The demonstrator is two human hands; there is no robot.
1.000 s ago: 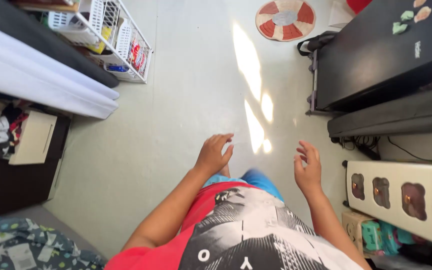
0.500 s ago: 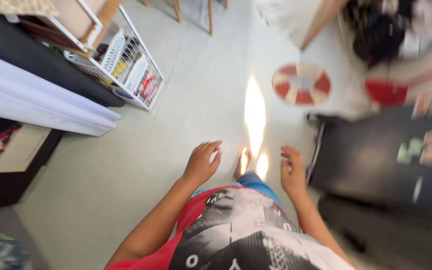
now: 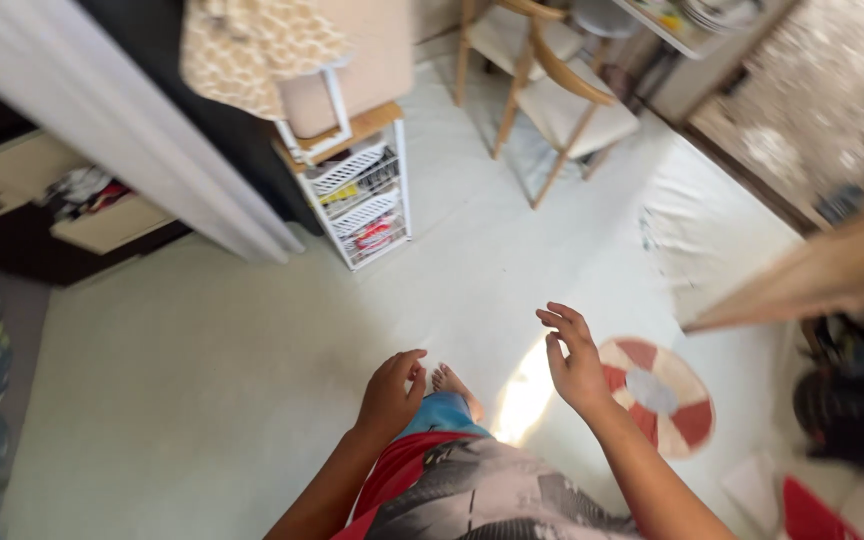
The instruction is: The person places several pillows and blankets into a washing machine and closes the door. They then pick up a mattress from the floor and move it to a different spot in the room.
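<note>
Fingers apart, loosely curled on both hands, clamped on nothing. Left hand low above bare foot; right hand raised, nearest round red-and-white mat on floor. Wire rack well apart, against wall for access.

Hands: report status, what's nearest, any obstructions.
Left hand empty, fingers curled. Right hand empty, open, above the floor beside the round red-and-white mat. Wire basket rack and wooden chair stand ahead.
</note>
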